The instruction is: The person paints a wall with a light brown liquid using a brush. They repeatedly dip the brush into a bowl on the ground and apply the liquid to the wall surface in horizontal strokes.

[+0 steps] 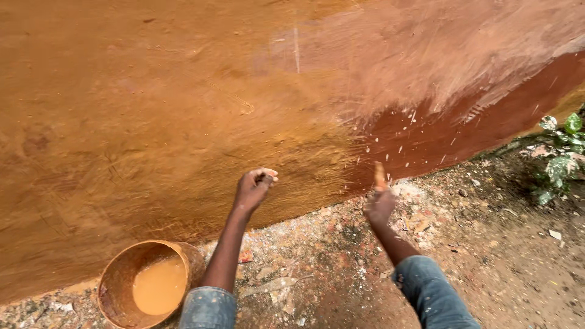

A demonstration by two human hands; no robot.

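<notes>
R hand: fingers clamped on a small brush, tip up, touching or just off the base of the wall; a bit blurred, can't tell contact for sure. L hand: fingers curled together, loosely fisted, nothing visibly held, knuckles near the wall's bottom edge. Both sleeves denim, spattered.

Progress, as I judge it: most of the wall's left and centre carries an ochre-orange coat w/ brush streaks. Upper right looks paler pink-brown, thinly covered. A dark red-brown band along the lower right edge looks uncoated, w/ pale flecks on it. So approx. the left two-thirds done, right strip left.

Bucket on the ground at the wall's foot, lower left, just beside the L arm, part-full of orange wash. Leafy plant at the right edge.
</notes>
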